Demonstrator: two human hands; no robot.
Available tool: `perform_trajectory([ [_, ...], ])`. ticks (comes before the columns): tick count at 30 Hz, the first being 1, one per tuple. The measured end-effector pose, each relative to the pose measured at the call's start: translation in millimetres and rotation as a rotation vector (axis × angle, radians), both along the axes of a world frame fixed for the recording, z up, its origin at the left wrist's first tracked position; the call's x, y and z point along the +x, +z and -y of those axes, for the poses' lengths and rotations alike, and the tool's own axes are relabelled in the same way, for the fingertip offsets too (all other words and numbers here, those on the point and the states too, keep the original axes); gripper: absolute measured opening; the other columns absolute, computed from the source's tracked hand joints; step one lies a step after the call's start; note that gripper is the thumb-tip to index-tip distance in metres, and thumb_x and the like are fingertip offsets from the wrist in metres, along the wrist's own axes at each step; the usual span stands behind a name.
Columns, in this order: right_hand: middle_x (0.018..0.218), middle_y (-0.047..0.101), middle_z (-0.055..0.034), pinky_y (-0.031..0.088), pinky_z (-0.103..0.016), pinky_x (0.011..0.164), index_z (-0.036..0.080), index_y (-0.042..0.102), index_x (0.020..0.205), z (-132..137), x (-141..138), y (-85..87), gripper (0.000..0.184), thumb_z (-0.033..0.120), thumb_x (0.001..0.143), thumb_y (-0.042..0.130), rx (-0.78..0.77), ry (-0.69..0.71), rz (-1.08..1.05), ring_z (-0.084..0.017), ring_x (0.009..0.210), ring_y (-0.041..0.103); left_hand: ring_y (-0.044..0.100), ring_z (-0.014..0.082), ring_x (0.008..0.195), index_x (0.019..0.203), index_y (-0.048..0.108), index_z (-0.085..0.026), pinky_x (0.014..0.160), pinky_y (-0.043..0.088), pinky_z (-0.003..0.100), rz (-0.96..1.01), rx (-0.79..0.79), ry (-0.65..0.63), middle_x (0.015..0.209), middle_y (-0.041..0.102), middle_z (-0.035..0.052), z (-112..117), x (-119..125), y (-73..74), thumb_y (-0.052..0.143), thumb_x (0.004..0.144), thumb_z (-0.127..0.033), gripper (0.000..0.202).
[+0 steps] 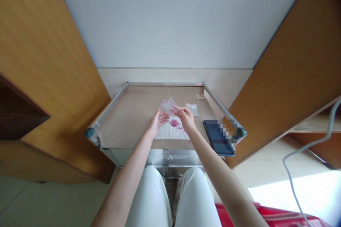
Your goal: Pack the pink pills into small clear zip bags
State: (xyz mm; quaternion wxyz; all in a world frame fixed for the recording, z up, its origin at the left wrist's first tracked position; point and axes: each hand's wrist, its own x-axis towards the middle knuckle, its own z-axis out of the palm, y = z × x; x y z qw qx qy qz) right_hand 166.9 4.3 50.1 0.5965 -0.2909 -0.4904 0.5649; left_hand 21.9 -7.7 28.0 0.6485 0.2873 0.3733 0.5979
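Between my hands a small clear plastic bag [169,104] stands tilted, with a few pink beads [172,111] showing at its lower part. My right hand [185,116] pinches the bag at its right side. Palm turned up and fingers stretched out, my left hand [158,120] is just left of the bag; I cannot tell whether its fingertips touch it. Below them, a pile of pink beads [174,123] lies on a white sheet [170,134], with a few loose beads to its right. More clear bags [162,104] lie behind my left fingers.
Another clear bag [192,109] lies right of my right hand. A dark tablet [217,138] rests at the right edge of the cardboard-covered, metal-framed table [125,120]. A small brown card [201,97] is at the back right. Wooden panels flank both sides; a grey cable [289,170] hangs at right.
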Motion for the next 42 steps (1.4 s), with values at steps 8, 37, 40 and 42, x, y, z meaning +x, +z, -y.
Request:
perform_trajectory([
  [8, 0.089, 0.063, -0.0075, 0.044, -0.032, 0.078, 0.017, 0.052, 0.071, 17, 6, -10.1, 0.019, 0.034, 0.066, 0.056, -0.102, 0.107, 0.127, -0.018, 0.087, 0.058, 0.062, 0.0134, 0.066, 0.078, 0.056, -0.013, 0.063, 0.049, 0.026, -0.053, 0.16, 0.148, 0.076, 0.065, 0.0057, -2, 3, 33.3, 0.064, 0.063, -0.029, 0.023],
  [37, 0.053, 0.058, 0.0025, 0.044, -0.02, 0.043, 0.015, 0.05, 0.074, 13, 16, 46.3, 0.02, 0.018, 0.058, 0.062, -0.116, 0.451, 0.436, -0.01, 0.046, 0.056, 0.043, 0.0058, 0.042, 0.068, 0.054, -0.014, 0.033, 0.034, 0.015, -0.603, 0.302, -0.144, 0.057, 0.052, -0.0006, 31, -14, 30.8, 0.061, 0.064, -0.036, 0.023],
  [40, 0.048, 0.053, 0.0051, 0.042, -0.018, 0.039, 0.016, 0.048, 0.069, 14, 13, 41.0, 0.018, 0.018, 0.057, 0.061, -0.094, 0.427, 0.416, -0.009, 0.042, 0.054, 0.048, 0.0081, 0.05, 0.081, 0.056, -0.017, 0.038, 0.035, 0.016, -0.684, 0.343, -0.074, 0.065, 0.055, 0.0007, 34, -12, 33.8, 0.059, 0.066, -0.035, 0.024],
  [42, 0.048, 0.053, 0.0042, 0.041, -0.018, 0.039, 0.015, 0.049, 0.066, 12, 12, 37.3, 0.014, 0.018, 0.058, 0.059, -0.07, 0.411, 0.443, -0.009, 0.041, 0.054, 0.052, 0.0106, 0.06, 0.094, 0.055, -0.019, 0.047, 0.039, 0.018, -0.755, 0.406, -0.018, 0.076, 0.058, 0.003, 37, -10, 35.8, 0.062, 0.064, -0.033, 0.034],
])
